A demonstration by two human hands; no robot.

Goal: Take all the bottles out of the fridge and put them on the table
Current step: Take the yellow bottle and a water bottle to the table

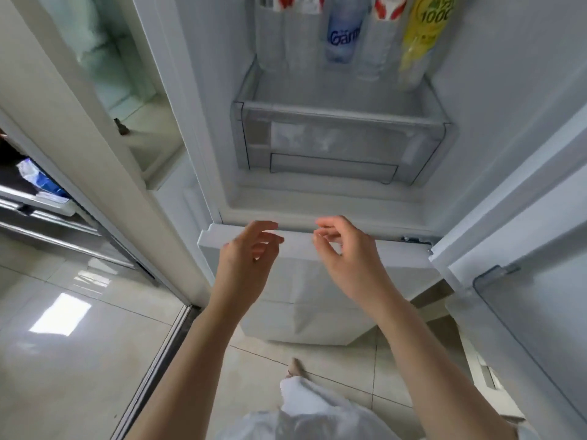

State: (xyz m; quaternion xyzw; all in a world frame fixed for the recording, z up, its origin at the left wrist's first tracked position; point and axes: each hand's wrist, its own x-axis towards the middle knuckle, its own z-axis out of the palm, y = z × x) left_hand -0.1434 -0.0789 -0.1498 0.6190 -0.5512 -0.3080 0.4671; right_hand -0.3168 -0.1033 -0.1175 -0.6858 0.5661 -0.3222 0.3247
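Note:
The fridge stands open in front of me. Several bottles stand in a row on its shelf at the top of the view: a clear one with a blue label (pixel 343 36), a yellow one (pixel 422 39), and clear ones with red-and-white labels (pixel 386 30). Below them sits a clear crisper drawer (pixel 343 122). My left hand (pixel 247 258) and my right hand (pixel 346 252) hover side by side in front of the white lower door's top edge (pixel 295 242). Both hands hold nothing, fingers loosely curled and apart.
The open fridge door (pixel 521 236) runs along the right, with a clear door bin (pixel 495 274). A cream wall panel (pixel 95 160) stands at the left beside the fridge. A glossy tiled floor (pixel 63 328) lies below, with a sliding-door track (pixel 158 360).

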